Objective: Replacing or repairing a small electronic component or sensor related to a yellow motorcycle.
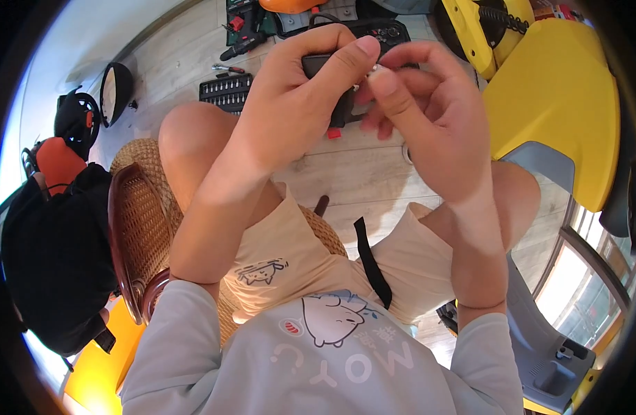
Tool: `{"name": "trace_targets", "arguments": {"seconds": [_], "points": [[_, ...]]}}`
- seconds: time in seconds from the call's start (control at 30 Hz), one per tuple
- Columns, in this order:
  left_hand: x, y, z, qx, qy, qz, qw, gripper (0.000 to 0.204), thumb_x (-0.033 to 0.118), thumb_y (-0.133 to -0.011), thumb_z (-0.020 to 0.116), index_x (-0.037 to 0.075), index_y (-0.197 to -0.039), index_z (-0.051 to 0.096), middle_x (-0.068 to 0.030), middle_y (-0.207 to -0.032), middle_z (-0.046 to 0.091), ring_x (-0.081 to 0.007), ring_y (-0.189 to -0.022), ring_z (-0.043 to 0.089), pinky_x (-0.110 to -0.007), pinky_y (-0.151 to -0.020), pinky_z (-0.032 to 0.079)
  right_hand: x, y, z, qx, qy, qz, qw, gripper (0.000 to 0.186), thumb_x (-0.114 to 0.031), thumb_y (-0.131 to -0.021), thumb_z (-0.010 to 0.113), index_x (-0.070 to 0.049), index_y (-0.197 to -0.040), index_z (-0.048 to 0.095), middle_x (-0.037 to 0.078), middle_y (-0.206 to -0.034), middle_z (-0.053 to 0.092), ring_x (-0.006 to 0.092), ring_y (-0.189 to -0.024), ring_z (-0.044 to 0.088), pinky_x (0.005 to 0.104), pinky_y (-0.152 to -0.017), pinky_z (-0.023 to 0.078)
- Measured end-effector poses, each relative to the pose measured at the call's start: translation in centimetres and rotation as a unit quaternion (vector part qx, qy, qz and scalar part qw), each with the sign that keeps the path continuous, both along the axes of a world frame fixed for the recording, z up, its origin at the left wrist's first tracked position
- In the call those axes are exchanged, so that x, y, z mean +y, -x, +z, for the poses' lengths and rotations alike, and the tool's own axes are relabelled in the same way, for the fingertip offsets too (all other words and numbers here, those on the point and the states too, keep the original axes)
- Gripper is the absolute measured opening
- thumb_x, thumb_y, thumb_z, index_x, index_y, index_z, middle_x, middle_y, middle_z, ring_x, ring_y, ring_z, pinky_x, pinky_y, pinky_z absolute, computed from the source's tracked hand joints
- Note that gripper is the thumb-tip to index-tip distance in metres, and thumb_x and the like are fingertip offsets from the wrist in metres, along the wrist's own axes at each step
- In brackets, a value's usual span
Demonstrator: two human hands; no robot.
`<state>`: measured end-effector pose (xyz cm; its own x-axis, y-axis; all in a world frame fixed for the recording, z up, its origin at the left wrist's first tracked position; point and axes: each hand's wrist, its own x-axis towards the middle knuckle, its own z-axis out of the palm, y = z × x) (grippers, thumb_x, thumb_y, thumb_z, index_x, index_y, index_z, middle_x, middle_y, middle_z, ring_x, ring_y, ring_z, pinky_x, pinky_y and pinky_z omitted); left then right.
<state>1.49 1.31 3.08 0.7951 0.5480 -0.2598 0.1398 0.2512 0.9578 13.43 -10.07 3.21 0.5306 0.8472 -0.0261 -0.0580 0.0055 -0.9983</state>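
Both my hands are raised close together above the floor, in front of my knees. Between the thumb and curled fingers of my left hand [287, 104] is a dark, blocky part [316, 66], mostly covered by the hand. My right hand [442, 128] meets it at the fingertips, its thumb and forefinger pinched at a tiny whitish piece [374, 70]. The right hand's other fingers are loosely curled and slightly blurred. What the tiny piece is, and whether it is joined to the dark part, I cannot make out.
On the floor ahead lie a socket set [224, 92], a ratchet [228, 68], a black power driver [243, 46] and a black tool case [390, 31]. A large yellow panel [560, 104] stands at right. Left are a wicker chair [141, 228], a black bag [55, 256] and a mirror [115, 93].
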Motion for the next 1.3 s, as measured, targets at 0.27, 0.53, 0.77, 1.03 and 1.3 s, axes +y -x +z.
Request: {"name": "trace_targets", "arguments": {"seconds": [0.27,0.53,0.77,1.03,1.3], "points": [[-0.3,-0.2,-1.0,-0.075,-0.194,-0.017,0.978,0.029,0.026,-0.101,0.055,0.003,-0.083,0.056,0.0004,-0.083,0.055,-0.006,-0.077,0.048,-0.022,-0.068,0.039,-0.6,-1.2,0.3,0.036,0.048,0.119,0.991,0.022,-0.016,-0.102,0.054,-0.002,-0.086,0.06,0.002,-0.065,0.06,0.005,-0.056,0.055,0.0207,-0.049,0.039],[-0.2,0.4,-1.1,-0.139,-0.222,-0.046,0.964,0.039,0.029,-0.078,0.084,0.005,-0.079,0.053,-0.0005,-0.087,0.053,-0.0193,-0.104,0.048,-0.033,-0.093,0.037,-1.2,-0.9,-0.1,-0.343,-0.083,0.067,0.933,0.016,-0.006,-0.094,0.053,0.003,-0.101,0.064,0.006,-0.077,0.064,0.0104,-0.07,0.062,0.0193,-0.066,0.049],[-0.3,0.4,-0.7,-0.114,-0.189,-0.027,0.975,0.042,0.023,-0.07,0.089,0.006,-0.078,0.052,-0.0008,-0.085,0.052,-0.0183,-0.105,0.049,-0.031,-0.094,0.037,-1.0,-0.4,0.0,-0.451,-0.126,0.015,0.883,0.019,0.006,-0.084,0.06,0.005,-0.101,0.067,0.01,-0.079,0.069,0.0179,-0.068,0.067,0.0238,-0.062,0.053],[0.1,0.6,-0.6,-0.078,-0.174,-0.037,0.981,0.053,0.031,-0.059,0.094,0.007,-0.08,0.051,-0.0008,-0.086,0.053,-0.0166,-0.105,0.048,-0.029,-0.092,0.037,-1.0,-0.4,-0.2,-0.488,-0.152,0.007,0.859,0.023,0.005,-0.081,0.065,0.005,-0.104,0.07,0.011,-0.077,0.07,0.0204,-0.064,0.068,0.0251,-0.057,0.052],[-0.2,0.6,-0.2,-0.063,-0.051,-0.049,0.995,0.06,0.042,-0.059,0.094,0.007,-0.081,0.052,-0.0037,-0.104,0.054,-0.0125,-0.101,0.05,-0.027,-0.09,0.038,-1.1,-0.7,-0.2,-0.498,-0.169,0.013,0.85,0.026,0.006,-0.082,0.065,0.006,-0.108,0.07,0.015,-0.091,0.073,0.023,-0.074,0.071,0.0269,-0.063,0.056]]}}
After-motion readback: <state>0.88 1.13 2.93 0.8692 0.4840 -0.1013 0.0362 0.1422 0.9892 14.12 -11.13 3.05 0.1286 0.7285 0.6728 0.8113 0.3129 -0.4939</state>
